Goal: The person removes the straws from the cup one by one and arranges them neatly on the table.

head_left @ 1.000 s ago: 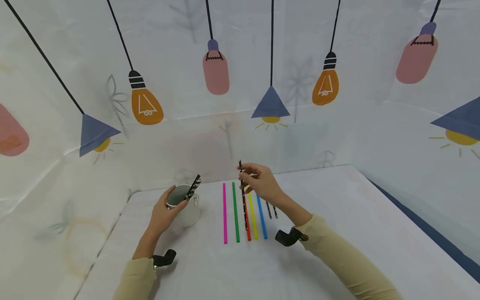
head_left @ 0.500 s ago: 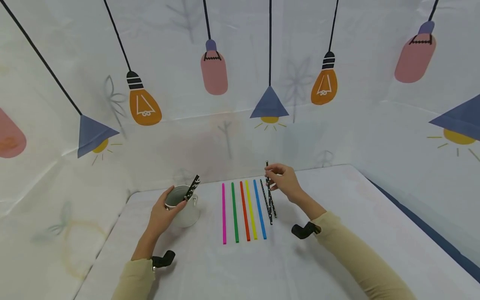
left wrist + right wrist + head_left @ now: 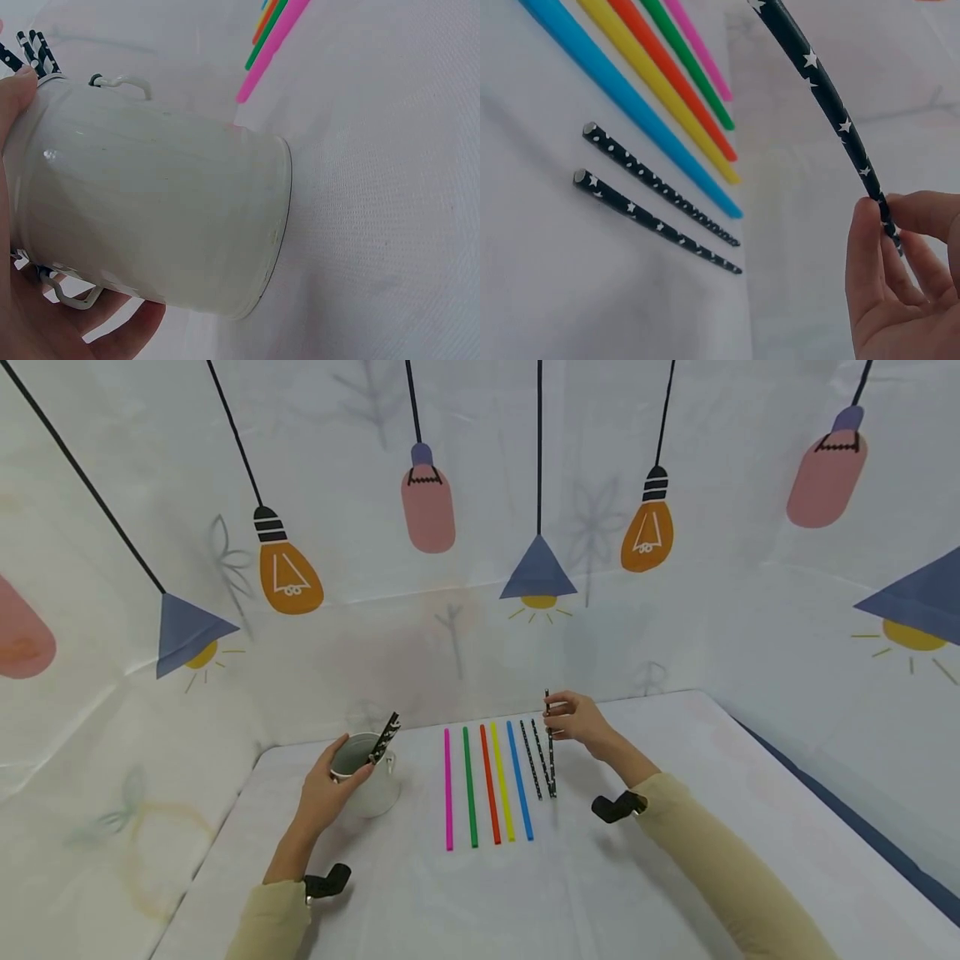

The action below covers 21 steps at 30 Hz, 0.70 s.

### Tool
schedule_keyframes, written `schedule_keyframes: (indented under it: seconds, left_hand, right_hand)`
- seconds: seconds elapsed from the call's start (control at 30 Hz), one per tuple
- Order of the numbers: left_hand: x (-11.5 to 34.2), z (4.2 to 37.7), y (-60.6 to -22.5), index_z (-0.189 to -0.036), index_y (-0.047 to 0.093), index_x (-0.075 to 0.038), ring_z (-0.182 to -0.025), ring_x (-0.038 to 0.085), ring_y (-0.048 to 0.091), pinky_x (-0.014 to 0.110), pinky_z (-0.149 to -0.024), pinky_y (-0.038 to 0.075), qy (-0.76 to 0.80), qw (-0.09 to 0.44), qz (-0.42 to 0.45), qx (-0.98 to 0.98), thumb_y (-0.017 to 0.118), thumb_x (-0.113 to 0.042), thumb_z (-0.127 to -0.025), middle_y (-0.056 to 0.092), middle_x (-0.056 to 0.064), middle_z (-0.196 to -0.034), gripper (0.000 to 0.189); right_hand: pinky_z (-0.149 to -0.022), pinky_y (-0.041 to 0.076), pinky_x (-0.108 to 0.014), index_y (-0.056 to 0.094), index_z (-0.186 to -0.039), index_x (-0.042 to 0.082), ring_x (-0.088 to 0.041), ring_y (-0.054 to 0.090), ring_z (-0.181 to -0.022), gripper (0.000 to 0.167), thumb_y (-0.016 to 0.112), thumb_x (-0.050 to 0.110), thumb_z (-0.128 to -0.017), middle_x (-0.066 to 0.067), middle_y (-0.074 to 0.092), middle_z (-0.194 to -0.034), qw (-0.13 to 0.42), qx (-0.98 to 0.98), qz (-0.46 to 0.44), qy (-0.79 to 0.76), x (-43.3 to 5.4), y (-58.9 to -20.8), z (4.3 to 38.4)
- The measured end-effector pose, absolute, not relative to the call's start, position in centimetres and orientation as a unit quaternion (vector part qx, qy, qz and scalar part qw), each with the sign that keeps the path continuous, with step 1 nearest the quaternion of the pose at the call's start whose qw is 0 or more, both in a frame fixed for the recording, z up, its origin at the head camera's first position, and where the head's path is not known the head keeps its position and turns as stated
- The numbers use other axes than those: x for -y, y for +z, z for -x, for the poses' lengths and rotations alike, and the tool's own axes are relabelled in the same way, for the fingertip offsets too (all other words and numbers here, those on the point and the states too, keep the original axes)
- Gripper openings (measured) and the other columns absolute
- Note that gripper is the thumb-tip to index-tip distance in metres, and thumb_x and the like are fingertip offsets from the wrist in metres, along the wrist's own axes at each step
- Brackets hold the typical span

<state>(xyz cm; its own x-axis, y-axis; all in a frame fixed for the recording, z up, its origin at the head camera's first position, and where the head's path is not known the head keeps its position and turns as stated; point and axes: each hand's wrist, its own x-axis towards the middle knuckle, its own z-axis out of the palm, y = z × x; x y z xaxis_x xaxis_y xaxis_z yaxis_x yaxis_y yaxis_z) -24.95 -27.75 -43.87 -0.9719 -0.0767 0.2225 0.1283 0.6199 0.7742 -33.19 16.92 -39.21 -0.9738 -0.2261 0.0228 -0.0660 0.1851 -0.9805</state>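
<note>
My left hand [image 3: 324, 795] grips a white enamel pail [image 3: 381, 795] by its rim, fingers along the far side and thumb near the front. Several black-and-white patterned straws [image 3: 385, 739] lean out of the pail beside that thumb. Between thumb and fingertips, my right hand [image 3: 583, 725] pinches the upper part of a black straw [image 3: 827, 94] with white stars. This straw stands nearly upright at the right end of a row of straws. Nearest it lie a black straw with stars [image 3: 660, 226] and another with white dots [image 3: 656, 181].
Left of the black straws lie a blue straw [image 3: 519, 781], a yellow one [image 3: 502, 781], a red one [image 3: 490, 785], a green one [image 3: 469, 789] and a pink one [image 3: 447, 789]. The white-covered table [image 3: 480, 902] meets a lamp-printed backdrop [image 3: 480, 643] behind.
My right hand has carried the star-patterned straw rightward, from over the coloured straws to the right end of the row. My left hand keeps its hold on the pail.
</note>
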Motion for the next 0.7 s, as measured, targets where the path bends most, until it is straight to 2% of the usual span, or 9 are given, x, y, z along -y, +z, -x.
schedule_keyframes:
  seconds: [0.1,0.4,0.7]
  left_hand:
    - [27.8,24.9,-43.8,-0.155,0.026,-0.018,-0.128,0.039,0.041,0.059,-0.093,0.042,-0.438,0.116,0.011,0.891,0.067,-0.051,-0.088,0.036,0.018,-0.148,0.085]
    - [27.7,24.8,-44.4,-0.155,0.026,-0.020,-0.128,0.039,0.041,0.059,-0.094,0.042,-0.439,0.113,0.003,0.891,0.067,-0.055,-0.087,0.036,0.018,-0.148,0.086]
    - [27.8,24.9,-44.2,-0.154,0.027,-0.020,-0.123,0.037,0.044,0.055,-0.088,0.044,-0.437,0.126,0.016,0.890,0.067,-0.052,-0.088,0.037,0.018,-0.148,0.084]
  right_hand:
    - [-0.077,0.056,-0.036,0.045,-0.136,-0.004,-0.043,0.059,-0.108,0.047,0.063,0.000,-0.093,-0.029,0.056,-0.123,0.065,-0.769,0.081,-0.630,-17.0,-39.6,33.6]
    - [-0.076,0.056,-0.036,0.054,-0.131,-0.002,-0.024,0.067,-0.089,0.043,0.067,0.004,-0.091,-0.021,0.064,-0.115,0.042,-0.796,0.018,-0.604,-17.0,-43.3,35.8]
    - [-0.072,0.056,-0.031,0.058,-0.127,-0.004,-0.021,0.065,-0.082,0.040,0.068,0.004,-0.089,-0.023,0.063,-0.114,0.037,-0.812,-0.008,-0.582,-16.5,-44.3,36.1]
